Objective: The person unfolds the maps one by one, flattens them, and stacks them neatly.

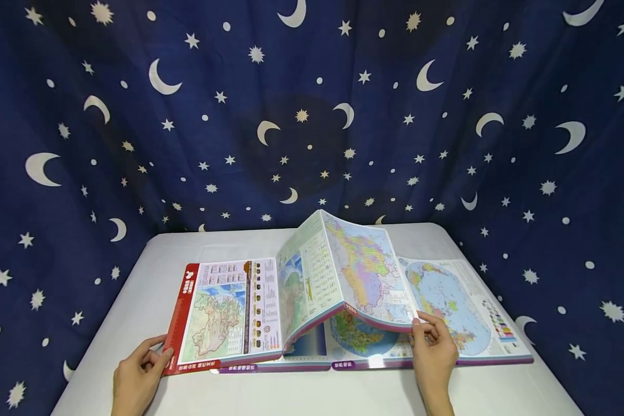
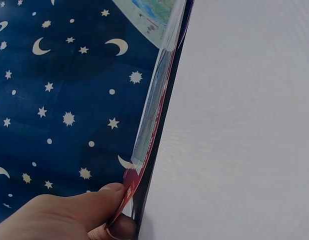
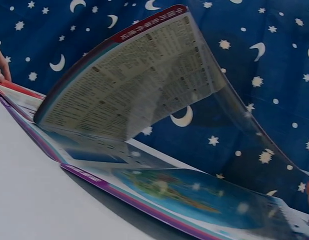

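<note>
A folding map with a red left edge (image 1: 218,323) lies partly open, its left panel low over the table. My left hand (image 1: 137,375) pinches that panel's lower left corner between thumb and fingers; the left wrist view shows the thumb (image 2: 102,202) on top of the red edge. The map's middle panels rise in a tent-shaped fold. At the lower right corner of the raised map panel (image 1: 364,266), my right hand (image 1: 434,352) grips the edge. Underneath spreads a second folding map with a purple lower border (image 1: 452,306), showing world maps, partly hidden by the raised panels.
A white table (image 1: 270,398) carries both maps. Behind it and along both sides hangs a dark blue curtain (image 1: 312,144) with moons and stars. The printed underside (image 3: 139,80) of the raised fold shows in the right wrist view.
</note>
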The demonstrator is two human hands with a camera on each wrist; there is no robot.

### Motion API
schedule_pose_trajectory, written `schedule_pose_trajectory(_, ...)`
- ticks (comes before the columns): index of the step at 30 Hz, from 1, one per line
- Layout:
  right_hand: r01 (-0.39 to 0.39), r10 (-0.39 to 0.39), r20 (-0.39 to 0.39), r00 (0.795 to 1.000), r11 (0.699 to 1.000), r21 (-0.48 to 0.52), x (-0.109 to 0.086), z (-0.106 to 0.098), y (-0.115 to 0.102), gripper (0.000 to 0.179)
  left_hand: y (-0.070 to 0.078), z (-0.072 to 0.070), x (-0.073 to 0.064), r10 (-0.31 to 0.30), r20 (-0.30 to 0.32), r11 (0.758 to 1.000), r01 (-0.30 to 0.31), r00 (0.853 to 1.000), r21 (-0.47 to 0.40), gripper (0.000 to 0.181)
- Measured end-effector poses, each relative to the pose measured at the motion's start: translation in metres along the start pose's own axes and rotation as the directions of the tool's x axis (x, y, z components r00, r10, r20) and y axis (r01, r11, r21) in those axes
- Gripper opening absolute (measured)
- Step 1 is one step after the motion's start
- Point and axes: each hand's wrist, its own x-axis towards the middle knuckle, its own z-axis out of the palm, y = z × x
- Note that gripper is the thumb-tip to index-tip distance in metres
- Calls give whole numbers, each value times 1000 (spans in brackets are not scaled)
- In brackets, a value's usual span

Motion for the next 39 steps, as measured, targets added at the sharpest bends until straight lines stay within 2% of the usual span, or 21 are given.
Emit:
schedule_pose_trajectory(5, -36, 35, -49, 998, 999, -12, 15, -14, 33, 16, 2, 1, 0, -17, 3, 1000, 17, 1000, 5, 33)
schedule_pose_trajectory(9, -30, 30, -82, 996, 1000, 7, 23, -25, 39, 17, 7, 5, -2, -17, 15, 1000, 17, 1000, -12, 33)
schedule_pose_trajectory(12, -51, 54, -95, 994, 998, 34, 28, -33, 41, 17, 9, 8, -3, -9, 28, 1000, 10, 1000, -22, 33)
schedule_pose_trajectory(14, -67, 71, -106, 992, 997, 35, 32, -38, 51, 18, 9, 9, -4, -3, 33, 1000, 4, 999, -26, 34)
schedule_pose_trajectory(21, -72, 73, -154, 985, 997, 12, 45, -59, 64, 18, 9, 8, -4, -7, 36, 1000, 7, 999, -23, 35)
schedule_pose_trajectory(28, -73, 68, -172, 983, 997, -20, 52, -72, 73, 20, 14, 9, -5, 13, 15, 998, -12, 1000, -65, 32)
schedule_pose_trajectory(39, -76, 59, -246, 968, 995, -61, 63, -96, 81, 24, 24, 20, -11, 44, 18, 996, -42, 999, -84, 29)
